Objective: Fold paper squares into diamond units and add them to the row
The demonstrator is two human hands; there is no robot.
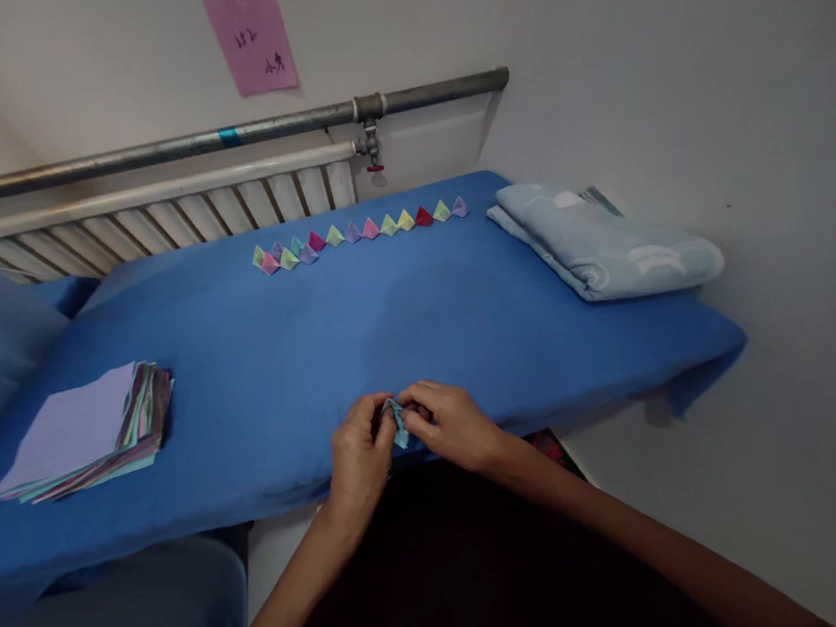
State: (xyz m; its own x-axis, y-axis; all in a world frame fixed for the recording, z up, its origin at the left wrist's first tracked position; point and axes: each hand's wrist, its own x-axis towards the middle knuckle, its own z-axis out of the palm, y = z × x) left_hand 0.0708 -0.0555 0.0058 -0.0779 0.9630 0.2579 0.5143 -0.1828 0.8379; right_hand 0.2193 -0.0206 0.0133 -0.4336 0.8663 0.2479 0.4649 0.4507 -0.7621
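Note:
Between my hands, at the near edge of the blue-covered surface, is a small piece of folded light-blue paper (398,424). My left hand (362,446) pinches its left side, fingers closed. On the other side my right hand (450,423) grips it with thumb and fingers, which hide part of the folds. Farther back stands a row of small folded paper pieces (370,227) in pink, green, yellow, red, purple and blue; a few more sit in front of its left end.
A stack of coloured paper sheets (73,428) lies at the left, purple on top. A folded pale-blue blanket (606,242) rests at the right. Behind the blue sheet (255,342) are a radiator (210,206) and a metal pipe (276,128) with a red valve. A pink note (252,46) hangs above.

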